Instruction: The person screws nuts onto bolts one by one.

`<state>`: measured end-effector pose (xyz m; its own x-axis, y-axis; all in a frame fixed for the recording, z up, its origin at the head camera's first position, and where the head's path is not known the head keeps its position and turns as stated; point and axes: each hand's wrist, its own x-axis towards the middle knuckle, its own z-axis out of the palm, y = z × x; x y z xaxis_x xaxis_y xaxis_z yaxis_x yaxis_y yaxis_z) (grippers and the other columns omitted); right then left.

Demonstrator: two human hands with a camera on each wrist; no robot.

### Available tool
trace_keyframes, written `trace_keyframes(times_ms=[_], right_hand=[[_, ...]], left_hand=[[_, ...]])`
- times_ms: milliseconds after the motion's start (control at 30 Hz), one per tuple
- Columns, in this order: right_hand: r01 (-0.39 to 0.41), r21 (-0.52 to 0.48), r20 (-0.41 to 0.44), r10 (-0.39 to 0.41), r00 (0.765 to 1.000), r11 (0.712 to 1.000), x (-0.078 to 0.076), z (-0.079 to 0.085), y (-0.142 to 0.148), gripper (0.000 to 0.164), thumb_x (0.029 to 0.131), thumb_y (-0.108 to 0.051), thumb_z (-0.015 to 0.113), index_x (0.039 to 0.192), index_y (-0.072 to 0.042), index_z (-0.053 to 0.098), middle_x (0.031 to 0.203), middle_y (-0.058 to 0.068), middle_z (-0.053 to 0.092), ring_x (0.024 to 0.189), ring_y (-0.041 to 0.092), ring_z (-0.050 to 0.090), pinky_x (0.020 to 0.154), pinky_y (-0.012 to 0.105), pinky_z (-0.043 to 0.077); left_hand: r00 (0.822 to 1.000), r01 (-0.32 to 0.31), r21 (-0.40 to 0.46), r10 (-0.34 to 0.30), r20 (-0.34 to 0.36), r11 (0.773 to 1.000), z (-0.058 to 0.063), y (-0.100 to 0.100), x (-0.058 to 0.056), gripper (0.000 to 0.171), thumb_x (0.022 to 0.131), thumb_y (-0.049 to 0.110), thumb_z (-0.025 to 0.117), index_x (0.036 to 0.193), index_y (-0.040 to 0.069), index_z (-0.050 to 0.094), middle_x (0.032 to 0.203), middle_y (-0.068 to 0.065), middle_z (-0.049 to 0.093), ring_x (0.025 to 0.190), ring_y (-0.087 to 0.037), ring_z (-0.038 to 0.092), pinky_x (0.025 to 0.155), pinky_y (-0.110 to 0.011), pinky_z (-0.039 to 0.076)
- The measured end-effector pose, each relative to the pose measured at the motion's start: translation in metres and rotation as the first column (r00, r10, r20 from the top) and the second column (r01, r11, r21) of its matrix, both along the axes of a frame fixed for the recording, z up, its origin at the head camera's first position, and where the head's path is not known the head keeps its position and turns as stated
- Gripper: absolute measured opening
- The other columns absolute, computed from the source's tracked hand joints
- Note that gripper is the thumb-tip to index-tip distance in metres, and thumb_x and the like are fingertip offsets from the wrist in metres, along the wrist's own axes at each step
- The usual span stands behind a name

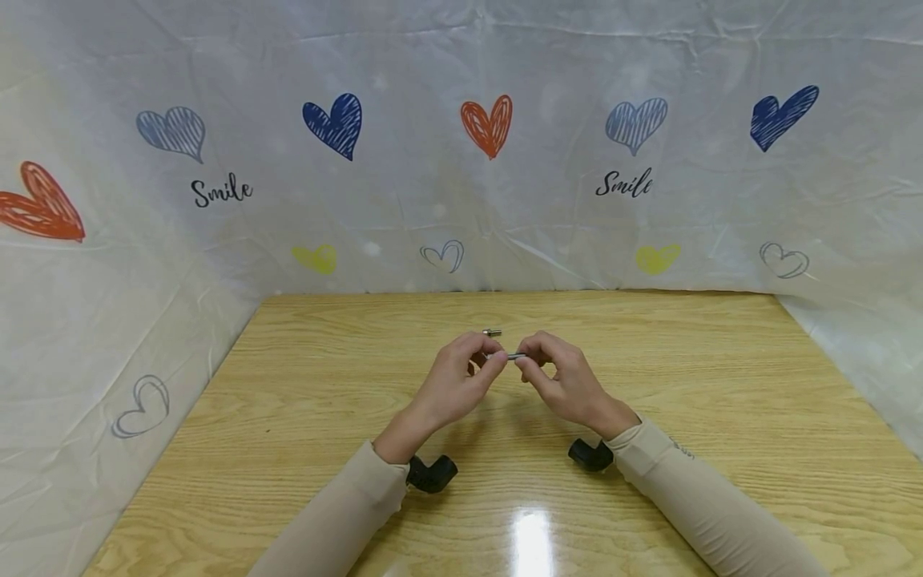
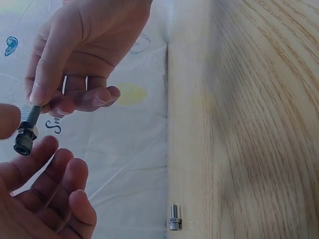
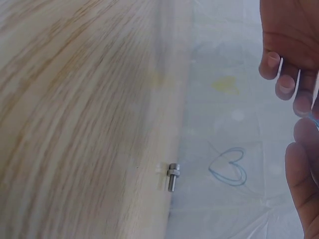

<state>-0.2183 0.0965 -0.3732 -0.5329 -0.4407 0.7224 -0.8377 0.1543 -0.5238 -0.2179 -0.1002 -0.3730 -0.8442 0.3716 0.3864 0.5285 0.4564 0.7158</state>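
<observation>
Wooden table [image 1: 303, 417], heart-print backdrop. Your left hand [image 1: 454, 383] and right hand [image 1: 566, 381] both pinch one bolt [image 1: 513, 356] mid-frame; a loose pinch could drop it beside the spare bolt [image 1: 493, 332].

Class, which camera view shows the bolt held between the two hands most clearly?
The left wrist view: the held bolt appears close up, showing its threaded shank, nut and socket head, pinched between the left hand and right hand. The head view shows only a short silver piece between fingertips; the right wrist view shows none of it.
</observation>
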Motion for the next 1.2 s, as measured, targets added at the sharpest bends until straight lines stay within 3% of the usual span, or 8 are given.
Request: trace_keyframes(times_ms=[100,233,367,500,733,900,1200], right_hand=[[0.003,0.001,0.004,-0.003,1.0,1.0,0.0004,0.0006,-0.0001,0.005,0.094,0.002,0.057,0.093,0.007,0.055,0.076,0.008,0.058,0.064,0.019,0.057,0.056,0.037,0.05],[0.008,0.001,0.0,-0.008,1.0,1.0,0.0003,0.0009,-0.0001,0.007,0.089,0.011,0.059,0.093,0.006,0.055,0.076,0.01,0.058,0.064,0.019,0.057,0.055,0.037,0.05],[0.01,0.0,-0.006,-0.01,1.0,1.0,0.0,0.0006,-0.0004,0.015,0.085,0.017,0.06,0.093,0.005,0.056,0.074,0.011,0.058,0.063,0.018,0.057,0.054,0.036,0.05],[0.008,0.0,0.0,-0.008,1.0,1.0,0.0004,0.0007,-0.0005,0.013,0.086,0.015,0.06,0.093,0.005,0.056,0.074,0.011,0.058,0.063,0.019,0.057,0.055,0.036,0.05],[0.014,-0.003,0.006,-0.014,1.0,1.0,0.0011,0.0012,-0.0009,0.016,0.085,0.017,0.06,0.092,0.004,0.056,0.073,0.012,0.058,0.062,0.02,0.057,0.054,0.036,0.049],[0.003,-0.008,0.014,-0.003,1.0,1.0,0.0012,0.0014,-0.0006,0.002,0.092,0.006,0.058,0.093,0.006,0.056,0.074,0.013,0.058,0.063,0.021,0.058,0.055,0.036,0.049],[-0.01,-0.01,0.004,0.01,1.0,1.0,0.0004,0.0002,-0.0005,0.005,0.094,0.002,0.057,0.093,0.007,0.056,0.074,0.012,0.058,0.062,0.02,0.057,0.054,0.036,0.049]], left_hand=[[1.0,0.004,0.022,-0.003,-0.012,1.0,0.0002,0.0001,0.0003,0.017,0.094,0.029,0.063,0.105,0.015,0.061,0.093,0.005,0.058,0.078,-0.009,0.053,0.065,-0.03,0.046],[0.997,0.025,0.047,-0.022,-0.067,0.999,0.001,0.0005,0.0001,0.019,0.088,0.016,0.071,0.101,0.014,0.057,0.09,0.004,0.058,0.076,-0.008,0.054,0.061,-0.029,0.045],[0.991,0.047,0.042,-0.041,-0.13,0.998,0.0011,0.0009,-0.0009,0.021,0.086,0.003,0.07,0.095,0.013,0.055,0.086,0.004,0.056,0.073,-0.009,0.053,0.059,-0.027,0.044],[0.986,0.053,0.036,-0.046,-0.158,0.998,0.0012,0.001,-0.0008,0.019,0.086,0.0,0.068,0.093,0.012,0.055,0.087,0.003,0.055,0.073,-0.009,0.053,0.059,-0.027,0.044],[0.993,0.029,0.019,-0.026,-0.118,0.999,0.0011,0.0007,-0.0002,0.011,0.091,0.009,0.066,0.094,0.013,0.056,0.087,0.003,0.055,0.074,-0.009,0.052,0.06,-0.027,0.043],[0.997,0.019,0.006,-0.019,-0.08,1.0,0.0017,0.0005,0.0006,0.004,0.095,0.016,0.061,0.094,0.013,0.059,0.087,0.004,0.055,0.076,-0.009,0.051,0.062,-0.028,0.043],[1.0,-0.003,-0.011,0.003,-0.004,1.0,0.0007,-0.0005,0.0002,0.016,0.099,0.024,0.054,0.096,0.012,0.065,0.086,0.007,0.056,0.078,-0.011,0.051,0.068,-0.032,0.045]])
